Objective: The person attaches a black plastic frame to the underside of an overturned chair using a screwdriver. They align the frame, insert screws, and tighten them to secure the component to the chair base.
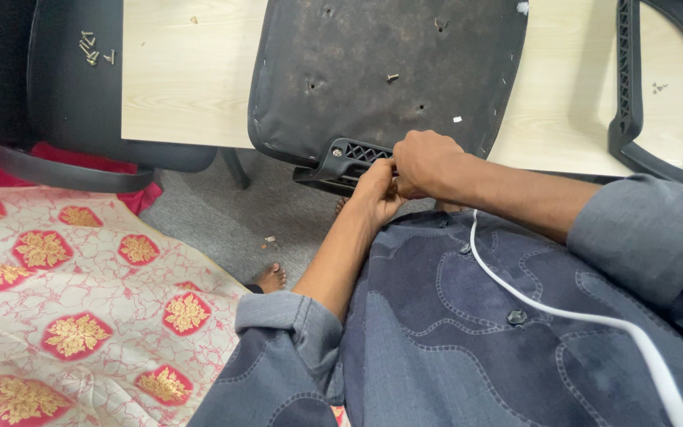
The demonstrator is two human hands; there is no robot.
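Observation:
An upturned black chair seat [389,63] lies on a pale wooden table [183,79], its underside up, overhanging the near edge. A black plastic armrest bracket [341,162] with a grid pattern sits at the seat's front edge, one screw visible in it. My left hand [377,194] reaches up from below and grips the bracket's right end. My right hand [428,162] is closed in a fist right above the left, pressed on the same end of the bracket; anything held inside it is hidden. A loose screw [392,77] rests on the seat.
Several screws [92,51] lie on another black chair seat [81,79] at the far left. A black plastic armrest loop [630,103] lies on the table at the right. A white cable [579,316] crosses my lap. A patterned red and cream cloth [81,308] covers the left.

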